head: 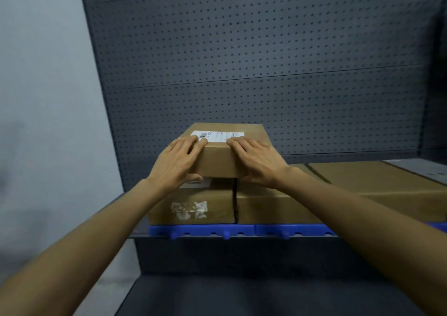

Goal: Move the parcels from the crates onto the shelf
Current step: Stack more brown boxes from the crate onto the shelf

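A brown cardboard parcel [223, 157] with a white label on top sits across the tops of two larger parcels on the shelf. My left hand [177, 162] grips its near left corner, fingers over the top edge and thumb under the bottom edge. My right hand [257, 159] grips the near right corner the same way. Below it stand a parcel with torn white tape [191, 205] and another brown parcel [271, 208] beside it. The shelf [217, 233] has a blue front strip.
A long brown box [377, 182] lies to the right on the same shelf, with a grey item [420, 168] behind it. A dark pegboard back panel [242, 61] rises behind. A lower dark shelf [242, 296] lies beneath. A pale wall [43, 98] is at left.
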The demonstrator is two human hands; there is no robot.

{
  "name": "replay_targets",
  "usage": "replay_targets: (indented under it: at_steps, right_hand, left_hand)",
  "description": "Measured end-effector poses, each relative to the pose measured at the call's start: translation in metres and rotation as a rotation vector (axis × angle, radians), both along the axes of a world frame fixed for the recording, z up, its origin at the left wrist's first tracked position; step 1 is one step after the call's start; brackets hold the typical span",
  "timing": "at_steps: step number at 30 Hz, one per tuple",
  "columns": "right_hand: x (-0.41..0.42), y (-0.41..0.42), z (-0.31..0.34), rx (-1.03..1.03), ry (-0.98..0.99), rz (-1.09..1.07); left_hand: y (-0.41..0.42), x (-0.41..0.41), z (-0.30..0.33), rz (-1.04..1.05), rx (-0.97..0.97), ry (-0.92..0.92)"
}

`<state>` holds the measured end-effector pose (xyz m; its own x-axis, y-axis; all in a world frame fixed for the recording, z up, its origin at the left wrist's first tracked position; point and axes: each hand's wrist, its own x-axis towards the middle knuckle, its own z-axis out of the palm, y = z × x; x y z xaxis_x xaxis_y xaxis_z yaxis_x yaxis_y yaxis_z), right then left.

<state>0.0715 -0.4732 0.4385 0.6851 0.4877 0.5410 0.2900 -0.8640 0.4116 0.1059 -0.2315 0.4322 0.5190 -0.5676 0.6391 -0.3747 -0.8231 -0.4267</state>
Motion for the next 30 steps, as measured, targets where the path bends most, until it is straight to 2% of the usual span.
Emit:
replay_targets:
  at_steps: [10,30]
  right_hand:
    - [0.036,0.056,-0.020,-0.004,0.046,0.043]
    - [0.049,0.058,-0.031,0.033,0.146,0.135]
  left_hand:
    - [0.062,0.012,-0.020,0.063,-0.013,0.057]
    - [0.084,0.032,-0.048,-0.031,-0.070,0.159]
